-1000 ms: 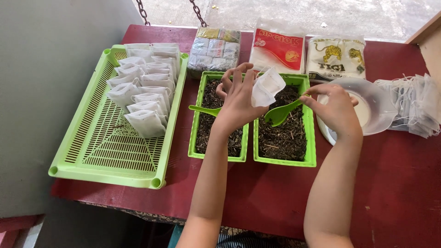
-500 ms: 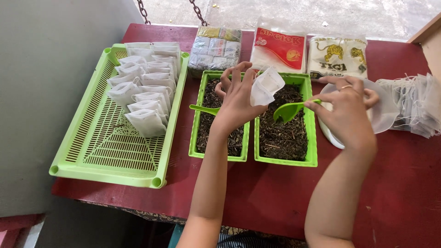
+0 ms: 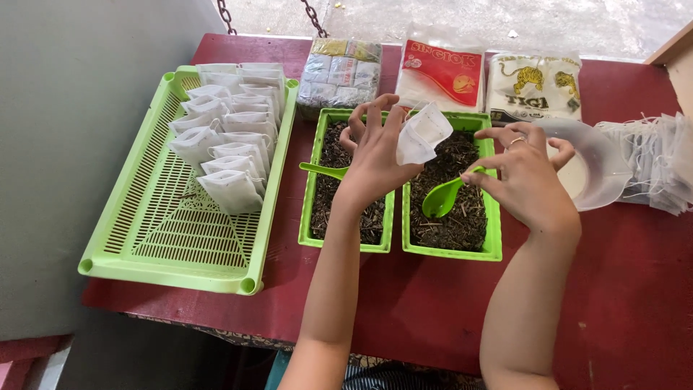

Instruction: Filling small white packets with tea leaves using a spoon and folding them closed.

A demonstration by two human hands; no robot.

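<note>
Hands are working over two small green boxes full of dark dry leaves. Left hand (image 3: 375, 155) is pinching a little white paper bag (image 3: 422, 133) between thumb and fingers, holding it up above the right box (image 3: 491, 249). Right hand (image 3: 527, 180) is gripping a green scoop (image 3: 442, 198) by its handle (the bowl is dipping just over the leaves). Another green scoop (image 3: 321, 170) is lying in the left box (image 3: 312, 238). Filled white bags (image 3: 224, 144) are standing in the big green tray (image 3: 173, 267) on the left.
</note>
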